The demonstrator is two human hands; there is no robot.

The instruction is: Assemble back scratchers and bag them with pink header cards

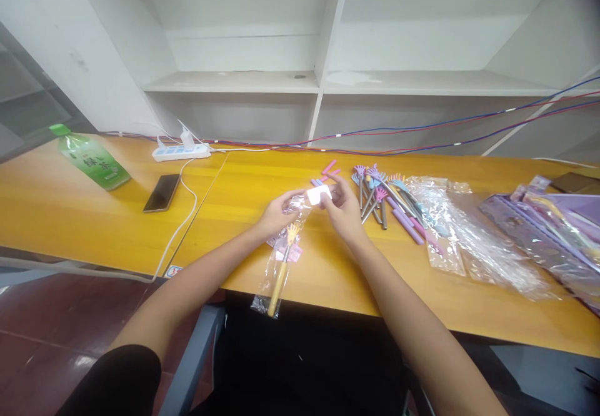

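My left hand (280, 214) is closed on the upper end of a clear plastic bag (263, 286). Inside hangs a back scratcher (278, 286) with a yellow handle, a metal rod and a small orange hand-shaped head, its handle end reaching past the table edge. Thumb and fingers of my right hand (344, 211) pinch a small white card (318, 195) at the bag's top; whether the card is attached to the bag, I cannot tell. A pinkish paper piece (291, 252) shows by the scratcher's head. To the right lies a pile of colourful back scratchers (372, 194).
Flat clear bags (473, 241) spread right of the pile, beside a purple container (574, 207) with wrapped items. At left are a green tea bottle (96, 161), a phone (162, 192) and a power strip (182, 151) with a trailing white cable. Shelves (234, 82) rise behind.
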